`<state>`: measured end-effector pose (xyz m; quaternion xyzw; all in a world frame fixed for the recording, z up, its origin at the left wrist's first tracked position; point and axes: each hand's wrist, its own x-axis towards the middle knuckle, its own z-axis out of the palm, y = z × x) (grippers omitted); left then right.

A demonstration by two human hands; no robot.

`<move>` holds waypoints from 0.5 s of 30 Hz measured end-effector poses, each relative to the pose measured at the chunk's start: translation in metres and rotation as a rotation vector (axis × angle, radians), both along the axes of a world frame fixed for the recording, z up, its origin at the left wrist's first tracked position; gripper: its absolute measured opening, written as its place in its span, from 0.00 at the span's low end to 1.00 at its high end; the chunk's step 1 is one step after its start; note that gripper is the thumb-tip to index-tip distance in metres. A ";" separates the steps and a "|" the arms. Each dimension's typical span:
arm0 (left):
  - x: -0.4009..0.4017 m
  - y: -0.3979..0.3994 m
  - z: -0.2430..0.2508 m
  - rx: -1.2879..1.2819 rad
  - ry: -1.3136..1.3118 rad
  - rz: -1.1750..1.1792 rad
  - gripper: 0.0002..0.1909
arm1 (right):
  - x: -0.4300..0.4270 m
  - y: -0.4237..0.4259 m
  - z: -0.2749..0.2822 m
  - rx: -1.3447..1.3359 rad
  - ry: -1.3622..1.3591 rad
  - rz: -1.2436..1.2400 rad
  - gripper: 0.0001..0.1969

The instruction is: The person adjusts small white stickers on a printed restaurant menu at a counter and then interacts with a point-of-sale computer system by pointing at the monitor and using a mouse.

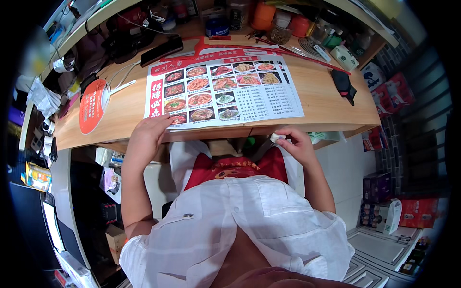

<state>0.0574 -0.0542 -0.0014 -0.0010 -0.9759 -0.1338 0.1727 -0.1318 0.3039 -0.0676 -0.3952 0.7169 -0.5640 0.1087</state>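
Observation:
My left hand (147,136) lies on the lower left corner of a printed menu sheet (252,108), its fingers stretched out over the paper and gripping nothing. Rows of dish photos and printed text cover the sheet, which lies flat up to the front edge of the wooden desk (317,97). Just off that front edge, my right hand (297,144) pinches a small white object (277,137) between thumb and fingers; what it is cannot be made out. Beneath the menu's upper edge, a red-and-white sheet or packaging (201,46) partly shows.
A dark smartphone (162,51) lies behind the menu. An orange-red hand fan (94,108) is at the left and a black pouch-like item (343,86) at the right. Jars and tubs, among them an orange container (263,16), line the back under a shelf (97,18).

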 end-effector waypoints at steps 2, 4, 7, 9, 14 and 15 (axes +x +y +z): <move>0.007 0.000 0.016 0.031 0.088 0.042 0.12 | -0.006 0.001 0.002 0.025 0.007 0.044 0.11; 0.020 0.000 0.037 0.127 0.019 0.168 0.10 | -0.004 0.002 0.001 0.046 0.015 0.075 0.11; 0.048 -0.023 0.062 0.268 -0.029 0.375 0.09 | 0.001 0.004 0.003 0.150 0.042 0.098 0.11; 0.090 -0.050 0.067 0.469 0.132 0.449 0.10 | 0.000 0.002 0.003 0.169 0.022 0.123 0.12; 0.155 -0.096 0.037 1.307 0.542 0.325 0.15 | -0.002 0.004 -0.004 0.149 -0.056 0.127 0.13; 0.166 -0.097 0.030 1.414 0.564 0.256 0.17 | -0.002 0.003 -0.004 0.157 -0.107 0.145 0.13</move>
